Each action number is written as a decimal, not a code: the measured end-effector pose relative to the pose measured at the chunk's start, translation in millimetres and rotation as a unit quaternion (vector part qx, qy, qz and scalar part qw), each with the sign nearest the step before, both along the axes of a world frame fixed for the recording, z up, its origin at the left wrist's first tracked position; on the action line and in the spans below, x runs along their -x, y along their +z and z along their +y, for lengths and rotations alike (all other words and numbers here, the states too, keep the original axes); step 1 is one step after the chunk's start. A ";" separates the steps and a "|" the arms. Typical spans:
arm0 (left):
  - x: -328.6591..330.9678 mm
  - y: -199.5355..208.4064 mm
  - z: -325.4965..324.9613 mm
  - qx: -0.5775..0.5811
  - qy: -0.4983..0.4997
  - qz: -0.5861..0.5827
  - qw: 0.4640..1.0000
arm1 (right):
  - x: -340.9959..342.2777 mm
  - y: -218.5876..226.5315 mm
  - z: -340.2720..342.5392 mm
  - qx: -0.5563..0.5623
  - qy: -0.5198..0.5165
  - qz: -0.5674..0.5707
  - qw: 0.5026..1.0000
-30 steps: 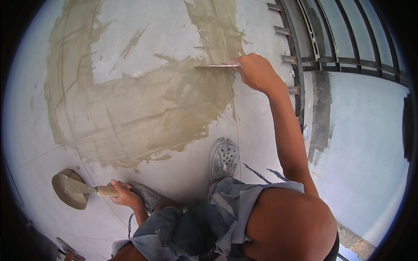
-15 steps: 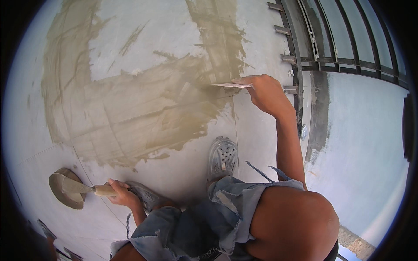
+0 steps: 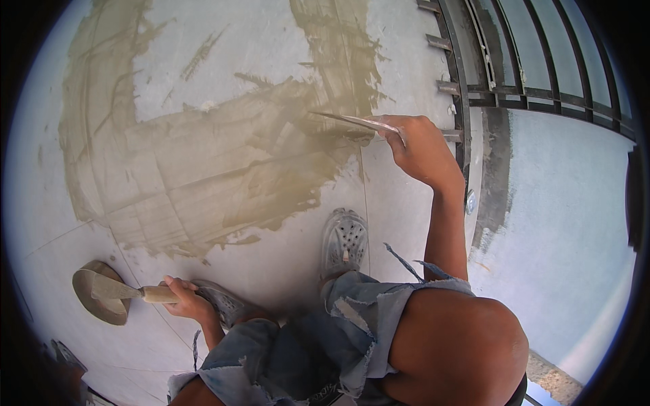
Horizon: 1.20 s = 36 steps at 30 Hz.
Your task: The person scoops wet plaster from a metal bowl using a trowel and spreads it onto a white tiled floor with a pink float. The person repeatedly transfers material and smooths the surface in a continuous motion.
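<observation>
Head view: flat blade [image 3: 357, 122] juts leftward from the right hand [image 3: 422, 150].

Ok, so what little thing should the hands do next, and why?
I'd say the right hand could gently draw its flat blade across the tan paste. That blade is over the patch, where streaks show, so one pass might smooth them. The left hand has its wooden-handled scraper off at the round pan.
</observation>
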State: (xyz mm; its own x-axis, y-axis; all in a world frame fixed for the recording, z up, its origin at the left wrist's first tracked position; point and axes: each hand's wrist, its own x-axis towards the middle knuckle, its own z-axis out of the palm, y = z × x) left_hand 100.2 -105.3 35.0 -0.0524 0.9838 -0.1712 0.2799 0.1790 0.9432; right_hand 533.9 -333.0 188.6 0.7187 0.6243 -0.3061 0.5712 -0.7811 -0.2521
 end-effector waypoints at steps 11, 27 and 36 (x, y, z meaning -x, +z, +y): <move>-2.5 2.1 -0.9 0.002 0.008 0.009 1.000 | -48.6 -11.2 -72.2 -0.189 -0.206 -0.056 0.959; -6.4 2.0 -1.0 -0.002 0.013 0.030 0.999 | -42.3 -73.8 -102.1 -0.267 -0.304 0.068 0.912; -4.1 0.9 -1.5 -0.001 0.014 0.049 0.999 | -41.4 -79.1 -96.2 -0.268 -0.283 0.045 0.920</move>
